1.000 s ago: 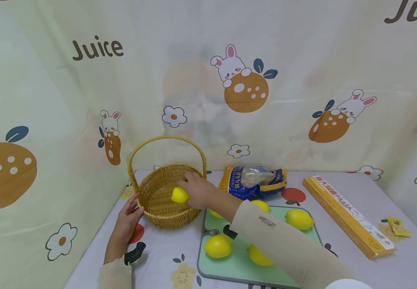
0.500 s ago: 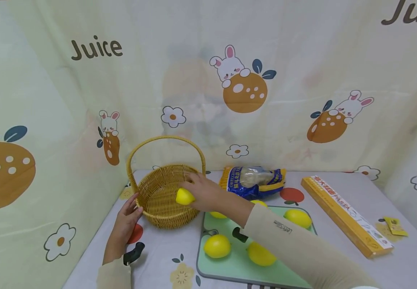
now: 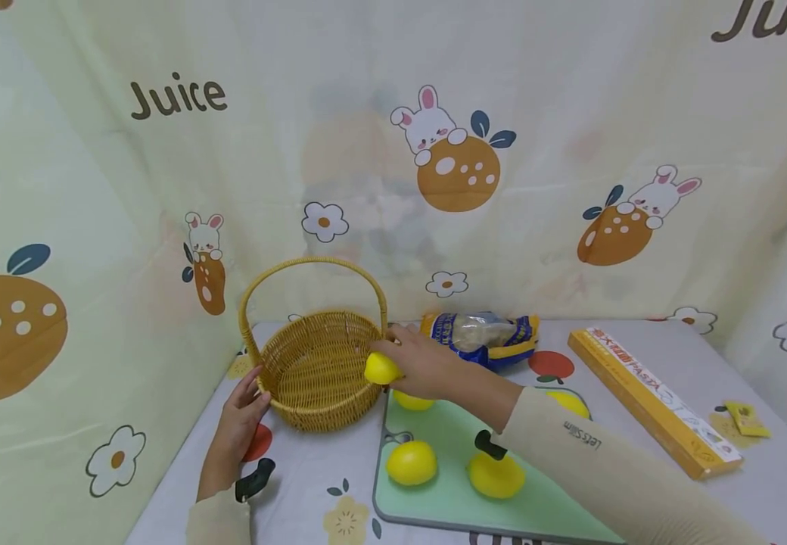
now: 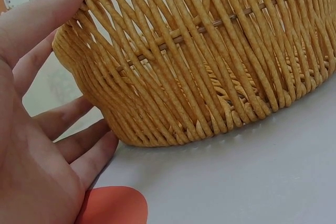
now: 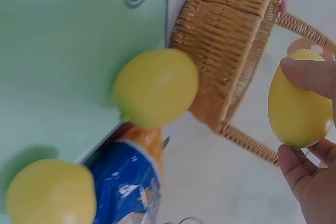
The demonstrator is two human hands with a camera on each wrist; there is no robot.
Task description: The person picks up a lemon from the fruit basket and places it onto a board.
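Observation:
A yellow lemon (image 3: 381, 369) is held between the thumb and fingers of my right hand (image 3: 424, 367), just off the right rim of the wicker basket (image 3: 325, 412). In the right wrist view the thumb presses one side of that lemon (image 5: 300, 103) and the fingertips support its end. My left hand (image 3: 238, 424) touches the basket's left side. The left wrist view has its thumb at the rim and its fingers fairly straight along the woven wall (image 4: 173, 66). Several more lemons (image 3: 412, 463) lie on the green cutting board (image 3: 455, 424), partly hidden by the right arm.
Behind the board lies a blue and yellow pasta bag (image 3: 485, 341). To the right are a long orange pasta box (image 3: 652, 401) and a small yellow packet (image 3: 748, 418). The basket's tall handle (image 3: 312, 260) arches over it. A printed cloth curtain (image 3: 366, 151) hangs behind.
My right hand has moved right with the lemon, from above the basket to its right rim beside the board. The left hand has stayed on the basket.

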